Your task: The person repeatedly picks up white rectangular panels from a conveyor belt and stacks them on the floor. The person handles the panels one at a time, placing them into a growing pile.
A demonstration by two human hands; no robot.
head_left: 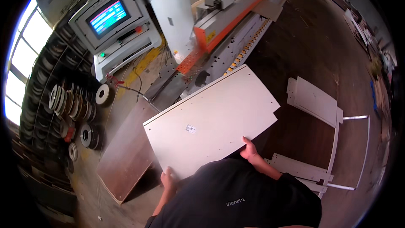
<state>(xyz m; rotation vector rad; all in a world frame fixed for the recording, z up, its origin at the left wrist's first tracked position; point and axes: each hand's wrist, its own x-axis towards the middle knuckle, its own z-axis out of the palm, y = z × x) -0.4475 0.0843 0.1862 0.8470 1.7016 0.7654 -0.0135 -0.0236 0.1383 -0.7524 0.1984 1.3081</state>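
A large white panel (211, 118) with a notched right corner, small drilled holes and a label sticker (190, 128) is held tilted in front of me. My left hand (168, 179) grips its lower left edge, thumb on top. At the near edge, further right, my right hand (249, 148) holds the panel with the thumb over the face and the other fingers hidden beneath. Past the panel's far edge lies the metal bed (202, 76) of a long machine with an orange guard (202, 42); I cannot tell whether the panel touches it.
A control console (120, 21) with a lit screen stands at the far left. Below the panel's left side is a brown board (130, 152). Rolls of edge banding (86, 136) stand at left. On the right, white panels (314, 97) lie by a metal-framed cart (362, 152).
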